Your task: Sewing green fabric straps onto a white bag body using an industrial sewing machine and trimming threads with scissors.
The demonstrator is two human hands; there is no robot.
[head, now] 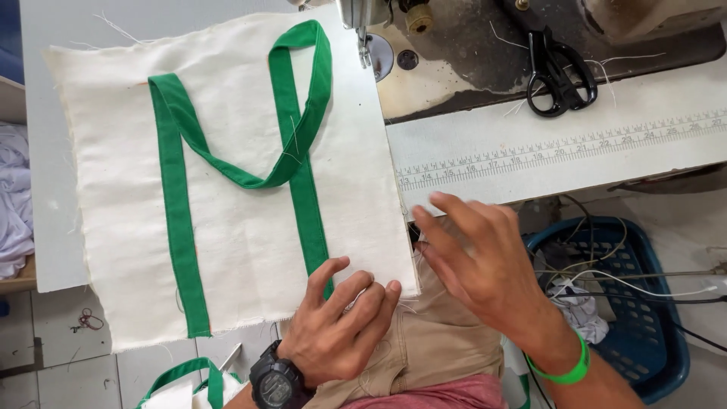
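**stitchfan:** ok so where's the panel sitting and which way does it run?

**bagmaker:** the cream fabric panel (235,174) lies flat on the white table (45,151), just ahead of the left hand (337,322). Its long sides run away from that hand toward the sewing machine head (371,23), a bit tilted, so the near edge slopes down to the left. The green strap (178,204) is laid on it as two long bands going the same way, with the loop end pointing off toward the machine and folding back into a V in the middle

**stitchfan:** and the hands?

**bagmaker:** left hand's got its fingers curled and bunched on the near right corner of the panel, looks like it's pinching the edge, black watch (276,382) on the wrist. Right hand (477,257) is open, fingers loosely spread, blurred, hovering just right of that same corner and not clearly touching the cloth. Green band (564,371) on that wrist

**stitchfan:** room to move?

**bagmaker:** the panel's near edge hangs off the table over the lap. Its right edge meets the ruler strip (560,148). Scissors (560,72) are well beyond the right hand, a blue basket (644,318) sits to the right of it, and bare table shows past the panel's left edge
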